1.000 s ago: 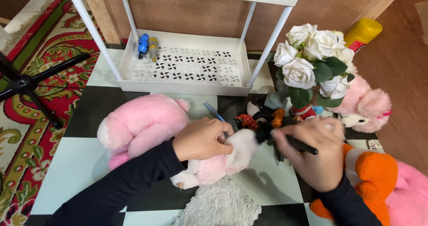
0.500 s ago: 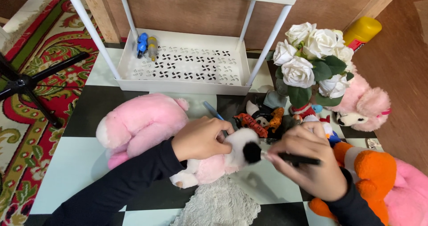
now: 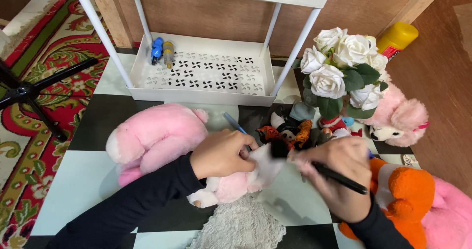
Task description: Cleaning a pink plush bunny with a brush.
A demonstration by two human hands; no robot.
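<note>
Head view: you're boxed in on most sides, with the white shelf tray (image 3: 201, 94) and its legs just ahead, the patterned rug (image 3: 34, 116) on your left, and toys crowding your right. The only open room is the bare checkered floor (image 3: 73, 185) at lower left and a patch under your right wrist. Count: one big pink plush (image 3: 157, 136) in the middle, one pink poodle plush (image 3: 400, 118) to the right, one orange plush (image 3: 403, 195) at lower right touching another pink one at the frame edge, one bunch of white roses (image 3: 344, 64), one yellow bottle (image 3: 398, 36) at the back wall, two small bottles (image 3: 162, 51) in the tray corner, one blue pen (image 3: 235, 122) on the floor, one grey fluffy mat (image 3: 241, 227), and a cluster of small figures (image 3: 290, 131) too jumbled to count. Your left hand (image 3: 221, 153) is curled palm down, gripping the pink plush's white part. Your right hand (image 3: 339, 173) is closed around a black brush (image 3: 339, 176), held slanted with its dark head against that white fur. Both forearms come in from below in black sleeves.
</note>
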